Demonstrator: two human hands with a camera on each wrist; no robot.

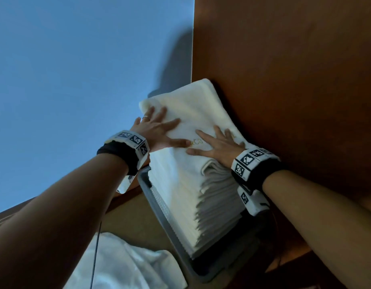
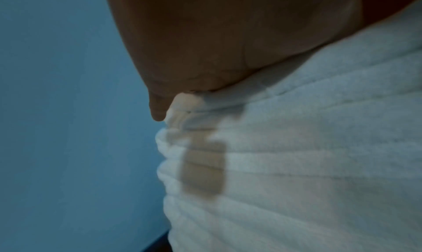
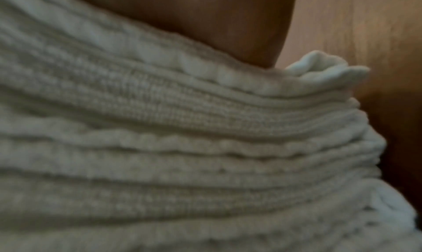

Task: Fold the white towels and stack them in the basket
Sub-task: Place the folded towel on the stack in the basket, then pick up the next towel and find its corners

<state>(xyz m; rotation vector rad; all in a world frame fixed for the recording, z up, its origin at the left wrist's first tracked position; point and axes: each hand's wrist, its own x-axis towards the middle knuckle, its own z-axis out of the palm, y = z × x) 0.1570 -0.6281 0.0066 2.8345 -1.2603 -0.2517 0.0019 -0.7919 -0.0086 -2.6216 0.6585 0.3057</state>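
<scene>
Folded white terry towels (image 1: 193,197) stood in a tall stack inside a grey plastic basket with perforated walls (image 1: 159,203), rising well above its rim. The topmost folded white towel (image 1: 198,110), with faint gold lettering on it, lay on the stack directly under both hands.

Both bare forearms reached forward and up from the lower corners of the head view. Each wrist carried a black band and a white cuff printed with black square markers.

The left hand (image 1: 157,130) lay flat on the near left part of the top towel, fingers straight and spread wide, thumb pointing toward the right hand; it held nothing. A ring showed on one finger. In the left wrist view the palm (image 2: 205,39) pressed down on the stack's edge layers (image 2: 297,165), with one fingertip just over the corner.

The right hand (image 1: 217,146) lay flat on the near right part of the same towel, fingers straight and splayed, thumb toward the left hand, the two thumbs nearly meeting. It gripped nothing. The right wrist view showed the stacked folds (image 3: 182,147) close and blurred beneath the palm (image 3: 205,21).

Beyond the right hand stood a brown wooden panel (image 1: 284,69); beyond the left hand, a blue wall (image 1: 76,69). Below the left forearm lay a loose white cloth (image 1: 126,263), beside the basket.
</scene>
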